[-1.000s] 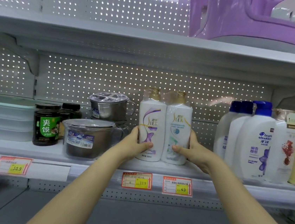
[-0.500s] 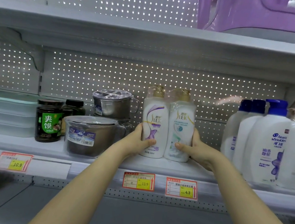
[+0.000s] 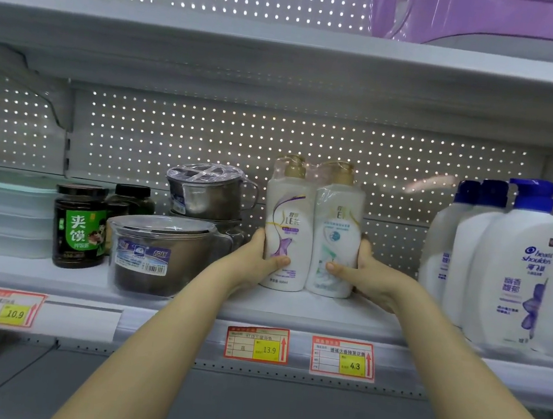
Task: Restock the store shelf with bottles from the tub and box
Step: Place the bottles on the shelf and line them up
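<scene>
Twin pack (image 3: 312,234) of two pump bottles, shrink-wrapped together, stands upright about midway along the shelf (image 3: 291,311), set back from its front edge. Left hand (image 3: 259,259) grips the purple-label side and right hand (image 3: 369,276) the green-label side. The fingers (image 3: 366,250) of both hands are curled round the pack, thumbs across its front. Pack base sits at shelf level; full contact cannot be confirmed. Steel pots (image 3: 167,252) stand just left of the pack. Blue-capped bottles (image 3: 509,270) stand apart to the right. Price tags (image 3: 257,344) hang on the front edge.
</scene>
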